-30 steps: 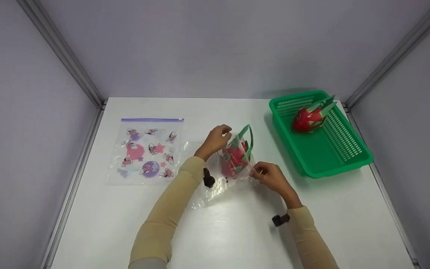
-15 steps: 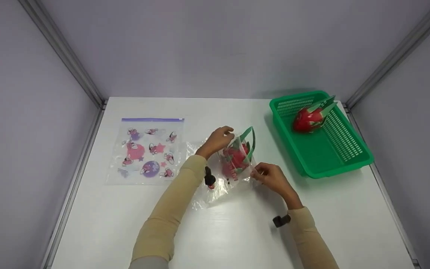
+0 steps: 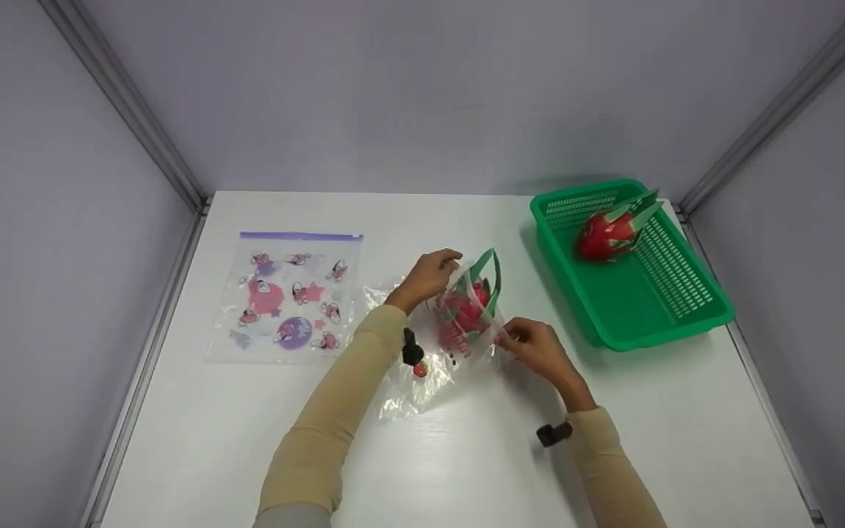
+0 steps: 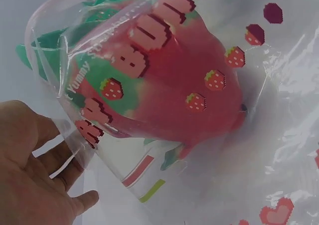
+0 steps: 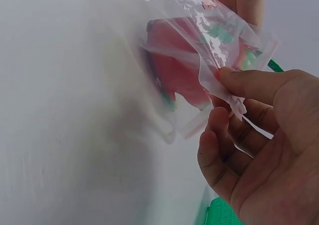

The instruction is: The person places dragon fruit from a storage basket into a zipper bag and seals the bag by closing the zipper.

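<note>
Grey-lilac walls (image 3: 422, 110) enclose a white worktop (image 3: 430, 484). Near the worktop's centre lies a clear bag (image 3: 433, 385), printed with red lettering and strawberries, its mouth toward the far right corner. A red dragon fruit (image 3: 472, 315) is located inside the clear bag; its green leaves project beyond the mouth.

Right hand (image 5: 264, 130): thumb and fingers clamped together on the edge of the bag mouth, on the side nearer the worktop's right edge. Left hand (image 3: 426, 277): positioned at the opposite side of the mouth, some fingertips seen through the film; whether it pinches the film cannot be determined.

A zip bag (image 3: 287, 301) with a purple strip lies flat toward the worktop's left edge. At the far right corner, a green basket (image 3: 620, 293) contains a second fruit (image 3: 602, 236).
</note>
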Demonstrator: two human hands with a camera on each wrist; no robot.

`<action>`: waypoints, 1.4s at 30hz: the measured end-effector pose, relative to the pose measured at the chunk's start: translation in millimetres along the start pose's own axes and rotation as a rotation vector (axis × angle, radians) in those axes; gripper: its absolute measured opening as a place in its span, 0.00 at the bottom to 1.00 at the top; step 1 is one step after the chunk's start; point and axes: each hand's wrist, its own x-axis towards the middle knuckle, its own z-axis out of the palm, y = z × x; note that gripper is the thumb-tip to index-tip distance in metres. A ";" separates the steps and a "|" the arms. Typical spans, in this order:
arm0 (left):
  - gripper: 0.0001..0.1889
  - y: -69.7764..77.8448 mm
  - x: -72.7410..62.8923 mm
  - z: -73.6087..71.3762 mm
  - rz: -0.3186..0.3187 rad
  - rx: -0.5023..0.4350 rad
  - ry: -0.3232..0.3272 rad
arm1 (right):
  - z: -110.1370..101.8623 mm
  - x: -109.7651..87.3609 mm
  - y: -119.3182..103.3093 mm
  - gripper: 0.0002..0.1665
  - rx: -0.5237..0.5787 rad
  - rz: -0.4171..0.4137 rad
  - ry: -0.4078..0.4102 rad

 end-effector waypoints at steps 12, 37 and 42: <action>0.19 -3.5 0.2 2.4 -0.021 0.015 0.035 | 0.0 2.0 -3.4 0.11 0.012 0.012 0.057; 0.11 -14.8 -11.2 -6.4 -0.100 -0.152 0.169 | -9.2 19.6 -4.3 0.11 0.107 -0.038 0.160; 0.10 -15.1 -10.9 -11.8 -0.089 -0.176 0.189 | -11.2 25.6 -6.7 0.10 0.116 -0.032 0.164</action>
